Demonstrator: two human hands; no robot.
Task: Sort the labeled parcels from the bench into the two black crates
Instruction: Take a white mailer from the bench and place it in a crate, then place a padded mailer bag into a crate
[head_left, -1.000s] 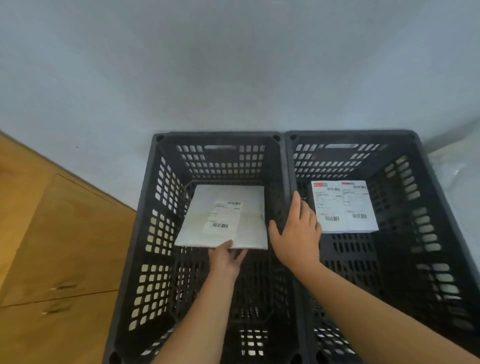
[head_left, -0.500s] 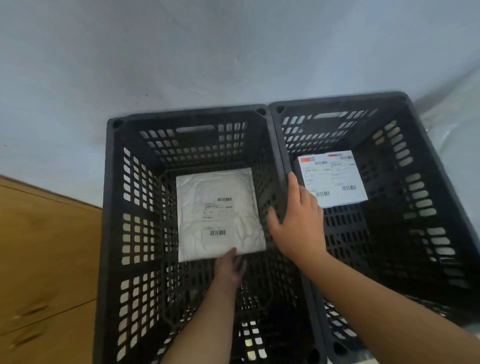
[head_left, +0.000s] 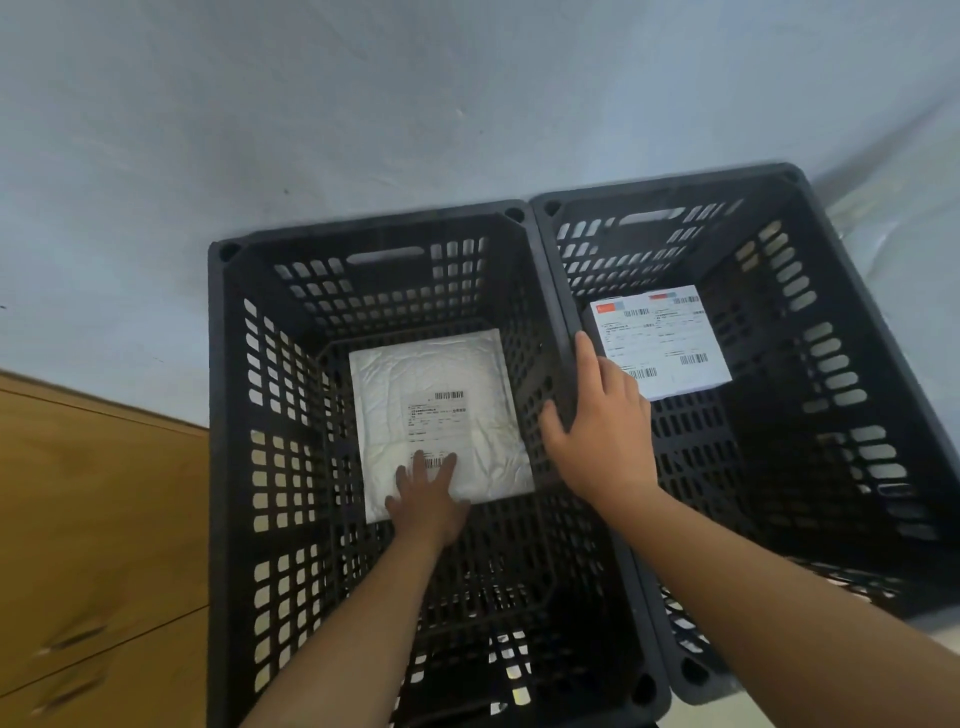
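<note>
Here, the left hand (head_left: 428, 499) presses the white mailer (head_left: 441, 410) flat-fingered, grip released; the right hand (head_left: 602, 431) rests unclenched on the left crate (head_left: 543, 280) rim.

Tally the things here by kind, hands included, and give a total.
Black slotted plastic crates: 2 (left crate, right crate)
White labelled parcels: 2 (crinkled padded mailer in the left crate, flat parcel in the right crate)
Hands: 2 (left hand, right hand)
Brown wooden cabinet: 1
Total: 7
</note>
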